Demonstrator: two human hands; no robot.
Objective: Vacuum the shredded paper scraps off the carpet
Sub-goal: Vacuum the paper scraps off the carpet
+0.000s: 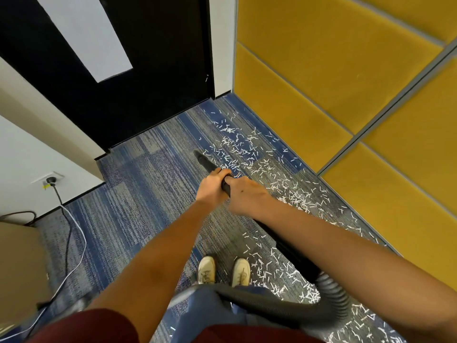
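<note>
On my feed I see both hands on the black vacuum wand [206,163]. The left hand [213,186] grips it in front, fingers curled over the top of the tube. The right hand [247,195] holds it just behind, touching the left, its fingers wrapped around the underside (I can only see their backs). The wand's nozzle tip sticks out ahead of the left fingers and points down at the blue-grey carpet [138,194]; I cannot tell whether it touches the pile.

The shredded paper scraps [238,144] lie thickest just beyond and to the right of the fingertips, running along the foot of the yellow wall panels [321,90]. More of them trail back under the right forearm to the ribbed hose [332,292] and beside a pair of pale shoes [207,269]. To the left of the fingers the carpet shows almost no paper.

Far ahead of the hands stands a black door [158,70]. Well to the left, a plug [51,180] sits in a wall socket, with a white cable [80,233] lying on the floor.
</note>
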